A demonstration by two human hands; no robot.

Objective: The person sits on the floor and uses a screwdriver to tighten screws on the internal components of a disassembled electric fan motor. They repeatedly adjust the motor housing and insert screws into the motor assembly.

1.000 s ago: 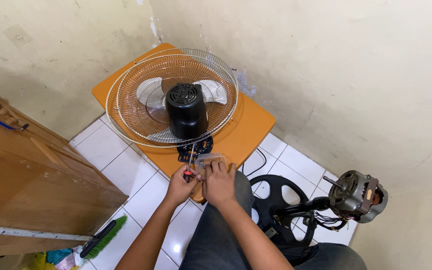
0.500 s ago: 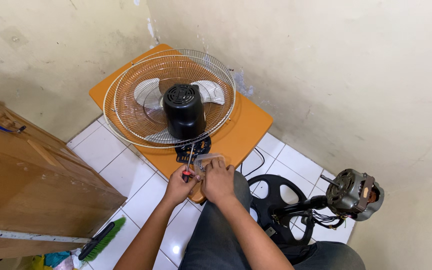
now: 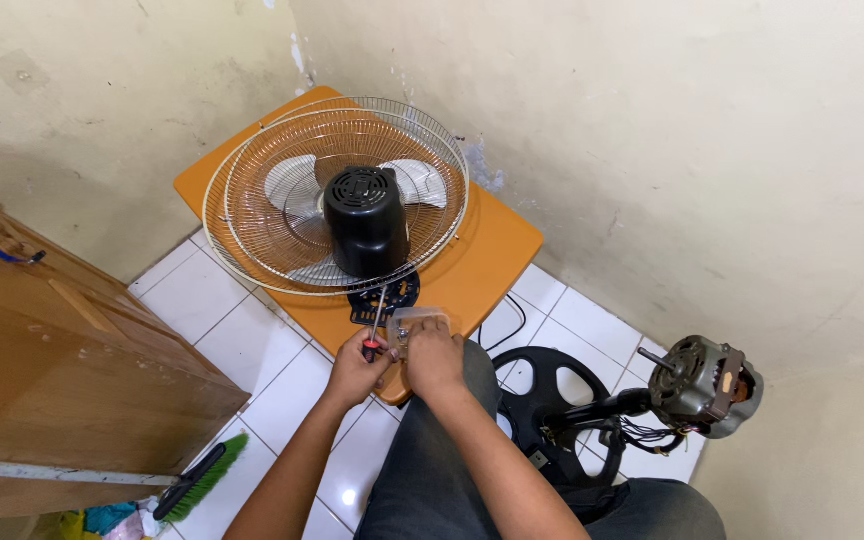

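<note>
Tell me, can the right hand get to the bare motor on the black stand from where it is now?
Probably yes. The bare motor on the black stand sits open beside the person's right knee, nothing covering it. But the right hand is holding a small clear part and would have to let go first.

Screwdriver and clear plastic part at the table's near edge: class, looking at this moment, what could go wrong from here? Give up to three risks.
1. The left hand drives a red-handled screwdriver right beside the right hand, which holds a clear plastic part; a slip could jab its fingers.
2. The work sits at the orange table edge, so a loosened small piece might drop to the tiled floor.
3. The fan overhangs that table and could shift if bumped.
</note>
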